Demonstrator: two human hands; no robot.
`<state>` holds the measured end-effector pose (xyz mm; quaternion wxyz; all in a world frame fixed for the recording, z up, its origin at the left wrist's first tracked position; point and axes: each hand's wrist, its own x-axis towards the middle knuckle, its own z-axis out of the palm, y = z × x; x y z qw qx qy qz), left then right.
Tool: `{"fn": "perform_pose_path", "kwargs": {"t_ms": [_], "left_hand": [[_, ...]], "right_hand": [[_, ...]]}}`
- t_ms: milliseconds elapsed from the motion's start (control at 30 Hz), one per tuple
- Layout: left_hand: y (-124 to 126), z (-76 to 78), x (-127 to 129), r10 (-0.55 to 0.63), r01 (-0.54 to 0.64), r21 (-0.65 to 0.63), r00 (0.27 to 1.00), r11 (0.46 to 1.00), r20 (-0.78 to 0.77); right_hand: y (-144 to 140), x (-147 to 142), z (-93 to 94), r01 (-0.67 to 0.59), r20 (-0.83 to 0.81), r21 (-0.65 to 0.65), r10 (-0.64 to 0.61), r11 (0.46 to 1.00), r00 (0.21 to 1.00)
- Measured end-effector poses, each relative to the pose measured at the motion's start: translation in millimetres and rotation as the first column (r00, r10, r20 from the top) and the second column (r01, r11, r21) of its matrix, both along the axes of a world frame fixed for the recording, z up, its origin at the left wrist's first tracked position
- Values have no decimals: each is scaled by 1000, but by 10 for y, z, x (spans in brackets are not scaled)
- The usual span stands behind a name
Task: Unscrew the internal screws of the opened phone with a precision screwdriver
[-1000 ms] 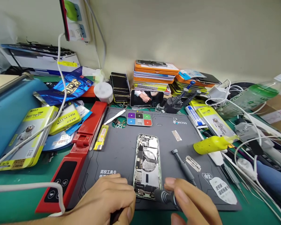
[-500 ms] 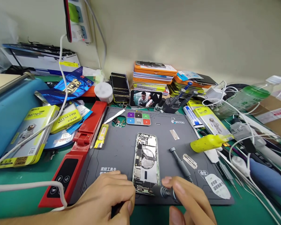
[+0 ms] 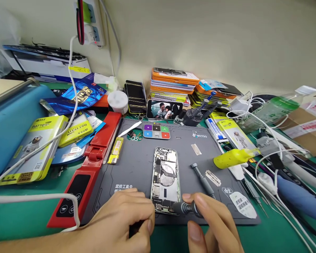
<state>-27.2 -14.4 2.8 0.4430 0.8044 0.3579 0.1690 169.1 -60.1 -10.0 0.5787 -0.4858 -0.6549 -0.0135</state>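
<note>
An opened phone (image 3: 165, 175) with its boards and coil exposed lies face down on the grey work mat (image 3: 137, 165). My right hand (image 3: 213, 225) grips a dark screwdriver (image 3: 185, 208) whose tip rests on the phone's near end. My left hand (image 3: 121, 221) sits curled at the phone's near left corner, pinching a small dark tool between thumb and fingers. A second grey screwdriver (image 3: 203, 180) lies on the mat to the right, beside a razor blade (image 3: 213, 177).
A red heating bar (image 3: 86, 172) and yellow lighter (image 3: 116, 155) lie left of the mat. A coloured screw tray (image 3: 157, 131), phone playing video (image 3: 164, 109), stacked boxes (image 3: 173, 84), yellow bottle (image 3: 233, 157), battery packs (image 3: 31, 147) and white cables (image 3: 268, 165) crowd the green bench.
The view shifted slightly. My right hand turned the screwdriver, its tip staying on the phone's near end. My left hand stayed beside the phone.
</note>
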Motion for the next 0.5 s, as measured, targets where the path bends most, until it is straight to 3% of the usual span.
{"fn": "perform_pose_path", "kwargs": {"t_ms": [367,500], "left_hand": [[21,62,7,-21,14,-96,997,995,-72],[28,74,17,-8,4,-105,999,994,-40]], "right_hand": [[-18,23,-53,-61,-14,-118,60,991,998],[-12,9,-28,-49,12,-76,50,996,999]]}}
